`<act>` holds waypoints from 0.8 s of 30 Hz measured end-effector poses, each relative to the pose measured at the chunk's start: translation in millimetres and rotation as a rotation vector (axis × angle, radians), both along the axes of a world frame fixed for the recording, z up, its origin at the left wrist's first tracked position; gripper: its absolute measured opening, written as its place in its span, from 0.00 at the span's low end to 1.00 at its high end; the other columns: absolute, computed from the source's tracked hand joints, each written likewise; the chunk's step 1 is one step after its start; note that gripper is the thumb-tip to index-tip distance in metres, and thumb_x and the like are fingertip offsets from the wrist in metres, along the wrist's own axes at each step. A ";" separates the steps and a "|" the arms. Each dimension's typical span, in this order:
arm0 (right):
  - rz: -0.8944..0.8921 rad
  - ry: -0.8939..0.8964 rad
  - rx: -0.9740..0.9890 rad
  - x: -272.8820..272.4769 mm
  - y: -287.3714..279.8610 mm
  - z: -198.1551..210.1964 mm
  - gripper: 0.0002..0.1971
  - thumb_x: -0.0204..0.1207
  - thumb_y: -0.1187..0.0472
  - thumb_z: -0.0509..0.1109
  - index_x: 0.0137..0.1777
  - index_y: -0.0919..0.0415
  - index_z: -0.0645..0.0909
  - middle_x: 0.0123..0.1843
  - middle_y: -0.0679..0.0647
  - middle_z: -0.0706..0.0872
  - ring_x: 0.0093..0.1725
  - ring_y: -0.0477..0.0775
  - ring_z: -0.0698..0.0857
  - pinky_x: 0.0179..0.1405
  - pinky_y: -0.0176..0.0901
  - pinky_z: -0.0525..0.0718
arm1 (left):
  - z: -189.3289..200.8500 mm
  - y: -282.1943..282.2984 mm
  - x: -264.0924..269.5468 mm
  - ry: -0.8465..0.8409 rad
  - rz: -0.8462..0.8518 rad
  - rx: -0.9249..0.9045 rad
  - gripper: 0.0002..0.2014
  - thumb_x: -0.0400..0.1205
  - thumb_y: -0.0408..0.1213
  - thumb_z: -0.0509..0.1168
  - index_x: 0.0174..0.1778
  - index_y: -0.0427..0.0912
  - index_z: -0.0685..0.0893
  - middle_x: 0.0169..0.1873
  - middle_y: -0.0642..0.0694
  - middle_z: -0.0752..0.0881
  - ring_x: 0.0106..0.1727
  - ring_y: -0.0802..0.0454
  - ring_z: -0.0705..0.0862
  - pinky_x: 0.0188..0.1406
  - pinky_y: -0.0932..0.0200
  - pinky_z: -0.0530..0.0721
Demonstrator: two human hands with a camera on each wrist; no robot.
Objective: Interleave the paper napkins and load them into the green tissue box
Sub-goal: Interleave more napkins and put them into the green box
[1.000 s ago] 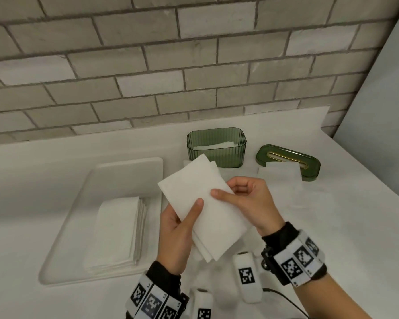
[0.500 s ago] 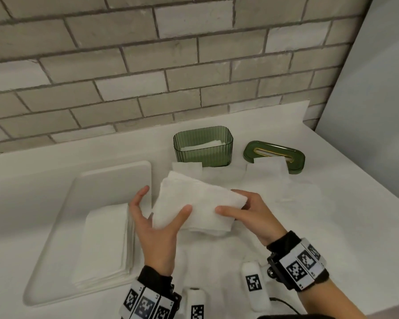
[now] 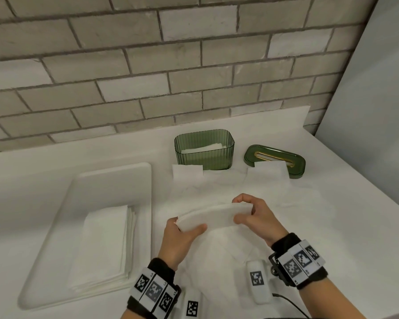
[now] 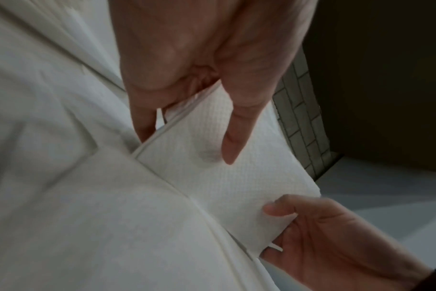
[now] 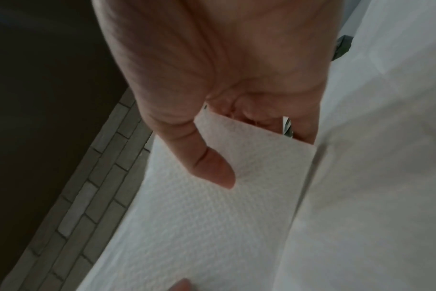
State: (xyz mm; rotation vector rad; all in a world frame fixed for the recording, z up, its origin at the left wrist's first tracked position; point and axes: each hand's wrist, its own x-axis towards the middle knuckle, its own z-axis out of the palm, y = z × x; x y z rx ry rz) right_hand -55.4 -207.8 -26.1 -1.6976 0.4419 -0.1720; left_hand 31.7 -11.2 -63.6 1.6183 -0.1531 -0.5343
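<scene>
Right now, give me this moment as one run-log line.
left hand: grips napkin bundle | right hand: grips other end | green tissue box: open, partly loaded | lid: off, beside box

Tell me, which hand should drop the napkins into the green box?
Probably the right hand. It grips the napkin bundle at the end nearer the green tissue box; the left hand holds the farther end.

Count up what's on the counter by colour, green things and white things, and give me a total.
Green: 2, the tissue box and its lid.
White: 3, the tray, the napkin stack on it, and the napkin bundle held by the left hand and right hand.
Total: 5, leaving out loose napkins spread on the counter.
</scene>
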 end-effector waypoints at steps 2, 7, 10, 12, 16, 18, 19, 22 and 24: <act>0.004 -0.023 0.016 4.6 1.4 1.2 0.12 0.69 0.79 0.71 0.44 0.61 0.83 0.38 0.51 0.86 0.38 0.48 0.85 0.37 0.33 0.83 | -2.4 -2.2 2.2 0.024 0.012 0.047 0.33 0.66 0.45 0.85 0.64 0.37 0.82 0.53 0.42 0.91 0.52 0.47 0.92 0.53 0.49 0.91; 0.013 -0.035 0.046 8.9 3.2 3.2 0.07 0.71 0.73 0.75 0.46 0.63 0.84 0.41 0.53 0.87 0.41 0.49 0.86 0.38 0.33 0.83 | 11.6 2.2 1.5 -0.037 -0.043 0.090 0.19 0.75 0.41 0.79 0.58 0.35 0.85 0.50 0.38 0.92 0.51 0.41 0.91 0.47 0.53 0.90; -0.069 -0.069 0.116 6.0 -9.2 9.6 0.07 0.71 0.71 0.77 0.47 0.67 0.84 0.43 0.56 0.88 0.43 0.53 0.87 0.40 0.36 0.85 | 31.0 10.8 -4.0 -0.112 -0.091 0.005 0.11 0.83 0.40 0.70 0.55 0.36 0.89 0.45 0.39 0.93 0.50 0.36 0.91 0.49 0.45 0.90; -0.110 -0.125 0.250 6.3 -13.2 19.4 0.09 0.71 0.71 0.77 0.49 0.65 0.83 0.45 0.57 0.90 0.45 0.55 0.88 0.42 0.41 0.87 | 47.7 12.2 -6.7 -0.076 -0.020 -0.148 0.12 0.85 0.38 0.65 0.62 0.43 0.87 0.48 0.44 0.94 0.50 0.43 0.93 0.49 0.45 0.92; -0.200 -0.189 0.459 16.3 -1.2 31.4 0.15 0.73 0.66 0.76 0.59 0.61 0.83 0.56 0.55 0.91 0.54 0.54 0.89 0.47 0.46 0.89 | 62.9 4.6 -5.4 0.112 0.037 -0.440 0.24 0.80 0.48 0.71 0.72 0.46 0.80 0.60 0.42 0.91 0.60 0.42 0.90 0.61 0.46 0.86; -0.141 -0.119 0.420 21.3 12.3 28.5 0.18 0.73 0.64 0.77 0.63 0.61 0.83 0.57 0.55 0.91 0.57 0.56 0.89 0.50 0.50 0.89 | 62.6 -1.7 -8.3 0.150 0.025 -0.447 0.23 0.79 0.42 0.73 0.71 0.42 0.81 0.62 0.42 0.90 0.64 0.43 0.88 0.61 0.46 0.87; -0.087 -0.073 0.375 21.9 18.2 26.4 0.18 0.72 0.63 0.78 0.63 0.61 0.83 0.57 0.56 0.91 0.56 0.55 0.90 0.50 0.49 0.89 | 61.4 -4.0 -9.7 0.132 0.044 -0.432 0.21 0.80 0.37 0.72 0.70 0.42 0.81 0.62 0.43 0.90 0.64 0.44 0.88 0.59 0.47 0.88; 0.136 0.068 0.230 17.2 17.0 22.4 0.17 0.71 0.60 0.79 0.58 0.63 0.83 0.53 0.58 0.92 0.51 0.53 0.91 0.47 0.43 0.89 | 56.3 0.5 -6.4 0.036 0.212 -0.393 0.22 0.80 0.28 0.71 0.71 0.45 0.81 0.61 0.47 0.90 0.63 0.48 0.88 0.57 0.44 0.88; 0.254 0.191 0.029 10.9 -2.6 20.9 0.18 0.68 0.53 0.82 0.54 0.58 0.82 0.51 0.55 0.92 0.47 0.49 0.89 0.45 0.38 0.84 | 54.0 13.5 1.2 -0.031 0.304 -0.367 0.23 0.79 0.28 0.72 0.70 0.46 0.81 0.60 0.48 0.90 0.62 0.48 0.89 0.58 0.43 0.87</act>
